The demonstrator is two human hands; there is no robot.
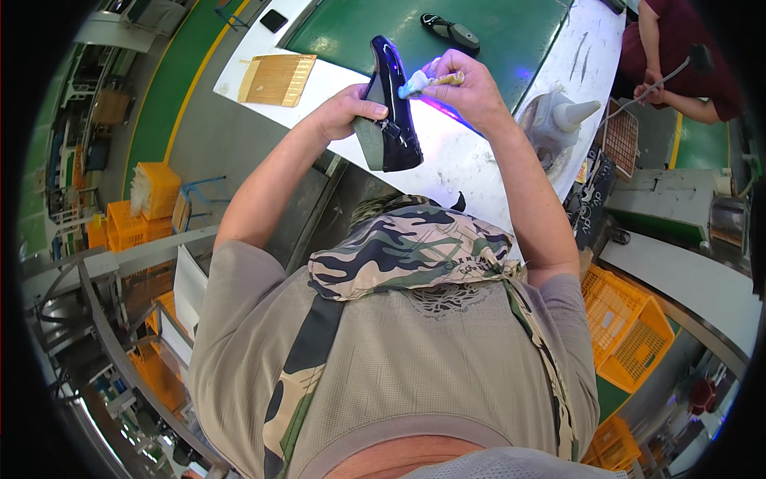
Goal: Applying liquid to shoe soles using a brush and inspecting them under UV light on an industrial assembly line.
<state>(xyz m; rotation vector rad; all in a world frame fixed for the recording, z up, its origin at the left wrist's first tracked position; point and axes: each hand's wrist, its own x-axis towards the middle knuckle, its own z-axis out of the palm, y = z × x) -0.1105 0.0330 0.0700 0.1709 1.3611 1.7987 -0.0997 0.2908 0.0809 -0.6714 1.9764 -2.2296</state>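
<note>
My left hand [347,110] grips a glossy dark blue shoe [392,104] by its grey sole, holding it upright above the edge of the white workbench [455,160]. My right hand [469,86] pinches a small brush with a pale wooden handle [431,80]. Its whitish bristle tip touches the upper side of the shoe. Violet light glows on the bench just under my right hand.
A green conveyor belt [359,32] carries another dark shoe [452,30]. A woven tan mat [278,79] lies on the bench at left. A grey cone-nozzle container [554,120] stands at right. Another person in dark red [678,56] works beyond it. Orange crates [626,327] sit below, on both sides.
</note>
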